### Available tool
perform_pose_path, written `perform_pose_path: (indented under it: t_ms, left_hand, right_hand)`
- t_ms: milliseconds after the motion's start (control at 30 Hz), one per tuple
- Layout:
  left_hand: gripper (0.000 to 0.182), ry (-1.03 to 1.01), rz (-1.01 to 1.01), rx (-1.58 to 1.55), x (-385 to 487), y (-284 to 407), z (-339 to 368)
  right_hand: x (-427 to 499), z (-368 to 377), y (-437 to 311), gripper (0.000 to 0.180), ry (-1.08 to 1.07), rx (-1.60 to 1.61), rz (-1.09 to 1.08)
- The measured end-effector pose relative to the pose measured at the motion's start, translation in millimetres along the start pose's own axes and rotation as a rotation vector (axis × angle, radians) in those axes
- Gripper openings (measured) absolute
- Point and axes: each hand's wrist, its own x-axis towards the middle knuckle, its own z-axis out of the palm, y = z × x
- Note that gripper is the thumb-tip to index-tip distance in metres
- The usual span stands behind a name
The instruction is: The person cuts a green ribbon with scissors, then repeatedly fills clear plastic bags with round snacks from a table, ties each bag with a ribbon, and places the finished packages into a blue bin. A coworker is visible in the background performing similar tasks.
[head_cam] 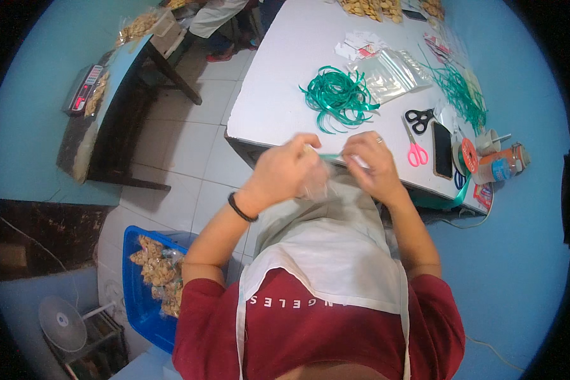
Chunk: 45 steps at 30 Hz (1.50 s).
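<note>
My left hand [285,168], with a black band on its wrist, grips a clear plastic bag [319,183] that hangs blurred below the fingers. What the bag holds is hard to make out. A short length of green ribbon [331,156] runs from the left hand to my right hand [374,164], whose fingertips pinch it. Both hands are in front of the table's near edge, over the white apron [313,237]. Just beyond them a loose pile of cut green ribbons [337,97] lies on the white table [275,85].
Clear plastic bags [384,76], pink-handled scissors [417,152], black-handled scissors [420,118] and a phone [442,149] lie on the table. At right stands a ribbon spool [468,156]. A blue bin [130,285] of filled bags is at left. Another person's leg [216,19] shows behind.
</note>
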Motion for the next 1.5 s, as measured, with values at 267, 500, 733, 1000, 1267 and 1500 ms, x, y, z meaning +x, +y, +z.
perform_pose_path:
  t_ms: [267,500,733,1000,1267,1500]
  left_hand:
    - [0.019,0.401,-0.003,-0.064,50,-13,-29]
    - [0.037,0.134,-0.214,-0.820,49,15,-50]
    - [0.025,0.864,0.119,0.008,61,18,-51]
    - [0.028,0.226,-0.065,-0.384,40,17,-68]
    - [0.035,0.757,-0.166,-0.924,28,14,-41]
    - [0.023,0.144,-0.218,0.127,-33,11,-11]
  right_hand:
    - [-35,32,-26,0.025,-0.386,0.847,0.323]
    - [20,27,9,0.028,-0.030,0.822,0.559]
    - [9,8,-35,0.027,-0.165,0.893,0.301]
    - [44,-2,-11,0.029,-0.007,0.524,0.172]
    - [53,40,-36,0.022,-0.156,1.041,0.454]
    - [1,35,-4,0.024,-0.339,0.247,-0.018]
